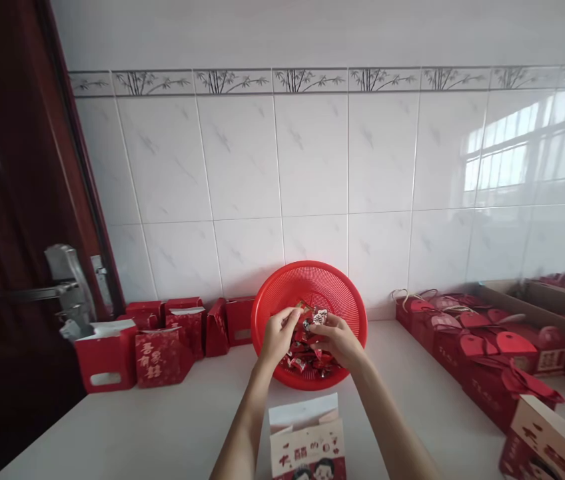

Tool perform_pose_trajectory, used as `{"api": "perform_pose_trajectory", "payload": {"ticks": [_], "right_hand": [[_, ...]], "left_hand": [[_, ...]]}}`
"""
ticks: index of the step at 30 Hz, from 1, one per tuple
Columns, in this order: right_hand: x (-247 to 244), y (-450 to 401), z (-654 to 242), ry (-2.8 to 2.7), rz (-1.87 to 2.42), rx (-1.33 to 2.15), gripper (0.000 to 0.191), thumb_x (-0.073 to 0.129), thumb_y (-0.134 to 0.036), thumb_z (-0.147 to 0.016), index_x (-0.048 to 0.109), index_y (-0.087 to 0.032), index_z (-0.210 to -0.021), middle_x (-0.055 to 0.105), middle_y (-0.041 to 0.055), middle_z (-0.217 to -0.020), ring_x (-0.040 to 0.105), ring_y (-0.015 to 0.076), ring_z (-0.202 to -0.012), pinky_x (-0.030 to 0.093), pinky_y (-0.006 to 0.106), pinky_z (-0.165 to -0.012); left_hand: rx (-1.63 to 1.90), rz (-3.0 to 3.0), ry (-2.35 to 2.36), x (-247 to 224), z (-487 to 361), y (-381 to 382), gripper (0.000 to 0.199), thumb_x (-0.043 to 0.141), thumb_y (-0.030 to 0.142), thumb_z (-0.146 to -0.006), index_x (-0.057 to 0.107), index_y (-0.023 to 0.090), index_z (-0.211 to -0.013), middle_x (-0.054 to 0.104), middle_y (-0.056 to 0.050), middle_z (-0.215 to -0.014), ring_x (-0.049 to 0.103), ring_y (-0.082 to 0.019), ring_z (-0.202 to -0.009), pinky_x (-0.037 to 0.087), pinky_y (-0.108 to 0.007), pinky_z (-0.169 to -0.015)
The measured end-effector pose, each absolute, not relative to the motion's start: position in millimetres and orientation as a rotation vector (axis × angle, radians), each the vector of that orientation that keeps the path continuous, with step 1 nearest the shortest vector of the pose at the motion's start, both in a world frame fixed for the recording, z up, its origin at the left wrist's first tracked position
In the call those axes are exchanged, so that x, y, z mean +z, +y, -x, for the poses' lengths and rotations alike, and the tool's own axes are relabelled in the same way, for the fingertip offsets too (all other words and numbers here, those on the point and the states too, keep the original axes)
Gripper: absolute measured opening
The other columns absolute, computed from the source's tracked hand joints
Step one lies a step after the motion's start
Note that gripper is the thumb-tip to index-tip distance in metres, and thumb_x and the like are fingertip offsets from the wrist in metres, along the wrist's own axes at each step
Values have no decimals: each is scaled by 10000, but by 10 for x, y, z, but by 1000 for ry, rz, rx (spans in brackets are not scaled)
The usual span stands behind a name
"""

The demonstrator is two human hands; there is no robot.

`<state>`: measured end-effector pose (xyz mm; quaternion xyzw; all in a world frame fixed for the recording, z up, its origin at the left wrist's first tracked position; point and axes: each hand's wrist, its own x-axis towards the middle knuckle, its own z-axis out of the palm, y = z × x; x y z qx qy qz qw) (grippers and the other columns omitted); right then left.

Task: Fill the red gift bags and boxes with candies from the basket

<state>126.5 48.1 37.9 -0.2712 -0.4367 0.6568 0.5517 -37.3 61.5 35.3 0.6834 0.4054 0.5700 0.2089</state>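
Observation:
A red plastic colander point(312, 270) leans tilted against the wall, with a small pile of wrapped candies point(315, 363) in its lower part. Both hands reach inside its rim. My left hand point(280, 337) is pinched closed at a small wrapper with a gold-brown look, partly hidden by the fingers. Between the bent fingers of my right hand point(338, 339) is a wrapped candy point(319, 317) in a white and dark patterned wrapper. Below the colander, between my forearms, stands a cream and red gift box point(307, 443) with cartoon figures and its white top flap raised.
Several red gift boxes point(162, 357) stand at the left, near a dark door with a metal handle point(65, 287). On the right are rows of red boxes point(477, 333), a cardboard carton point(502, 300) and another cream box point(555, 433). A tiled wall point(242, 160) bounds the white table.

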Motion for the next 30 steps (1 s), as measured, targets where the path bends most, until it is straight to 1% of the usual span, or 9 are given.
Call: {"api": "perform_pose_trajectory", "payload": {"ticks": [3,5,9,14,18,22,25,28,30], "right_hand": [[389,562,-1318,-916,651,1524,340,899,-235,-480,701,-148,-741,702,38,-756,651,160,-646,555,249,-519],[381,612,-1360,-844,659,1503,278,876,-239,-506,694,-158,-701,701,34,-748,662,163,-659,543,236,-511],[359,654,-1433,-774,668,1488,193,836,-235,-554,689,-167,-659,687,32,-701,687,188,-708,535,227,-515],[372,651,-1493,-773,637,1459,181,829,-239,-577,691,-174,-674,692,35,-726,682,191,-724,554,249,-542],[380,656,-1507,-758,630,1419,200,839,-213,-571,669,-168,-666,688,33,-735,664,174,-710,568,271,-580],[396,654,-1499,-746,619,1477,205,846,-161,-541,671,-152,-647,681,29,-725,650,156,-698,583,268,-619],[400,658,-1497,-746,593,1502,195,837,-139,-556,667,-157,-651,679,25,-727,641,150,-694,588,266,-633],[387,669,-1497,-715,587,1495,213,827,-115,-571,639,-172,-652,691,30,-738,659,175,-734,595,281,-633],[375,676,-1493,-716,595,1496,223,827,-120,-589,624,-172,-665,704,45,-760,677,191,-762,604,295,-650]], "left_hand": [[1615,-1826,1186,258,460,722,391,496,474,-909,731,163,-939,777,-95,-929,723,-248,-896,569,-348,-806],[1530,-1860,1299,148,503,802,318,525,400,-895,734,166,-945,779,-92,-921,728,-249,-875,575,-366,-805],[1309,-2006,1445,-125,458,931,238,568,212,-839,739,177,-1001,767,-101,-1036,715,-249,-983,546,-402,-922],[1033,-2248,1570,-373,287,1005,468,564,87,-777,684,195,-1216,634,-123,-1348,539,-293,-1306,383,-479,-1120],[870,-2324,1700,-416,243,990,580,544,51,-755,628,213,-1306,598,-120,-1393,468,-302,-1366,291,-502,-1161],[868,-2335,1764,-354,248,937,439,579,85,-772,698,197,-1180,694,-131,-1194,579,-316,-1212,313,-529,-1118],[910,-2345,1734,-277,258,910,254,577,202,-856,738,203,-1052,736,-100,-1016,655,-295,-1040,401,-508,-1036],[1180,-2252,1558,-158,266,883,303,504,338,-943,730,187,-1074,744,-95,-942,696,-252,-863,524,-391,-841],[1418,-2110,1418,-51,260,845,378,500,419,-955,708,165,-1141,737,-103,-965,699,-219,-749,548,-340,-725]]}}
